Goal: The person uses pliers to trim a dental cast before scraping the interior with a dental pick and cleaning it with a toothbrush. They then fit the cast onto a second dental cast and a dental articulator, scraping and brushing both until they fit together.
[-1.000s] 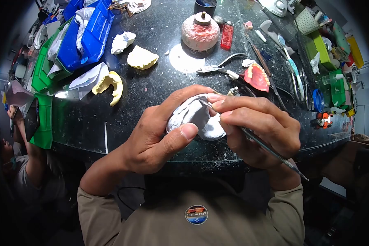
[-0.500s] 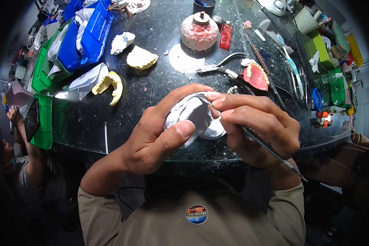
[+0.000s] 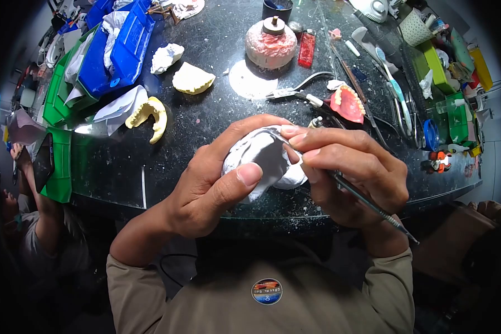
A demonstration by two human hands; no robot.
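My left hand [image 3: 209, 186] is wrapped round a white plaster piece [image 3: 256, 153], its thumb on the near side. A thin metal carving tool [image 3: 373, 207] is pinched in my right hand [image 3: 356, 170]; its rear end points down to the right. The tool's working end lies at the plaster's upper right edge, partly hidden by my fingers. Below and right of the held piece shows another white lump [image 3: 293, 176], partly covered. Beyond my right hand is a pink denture base with teeth [image 3: 348, 103].
A pink-stained burner [image 3: 270, 44], a red lighter [image 3: 306, 49] and pliers [image 3: 284, 93] lie ahead. Yellowish casts [image 3: 192, 78] and blue bins [image 3: 119, 53] stand left. A toothbrush [image 3: 396, 89] and tools lie right. At far left is another person's arm [image 3: 47, 222].
The held plaster piece and my left thumb have shifted very slightly left. My right hand and the tool have moved slightly right.
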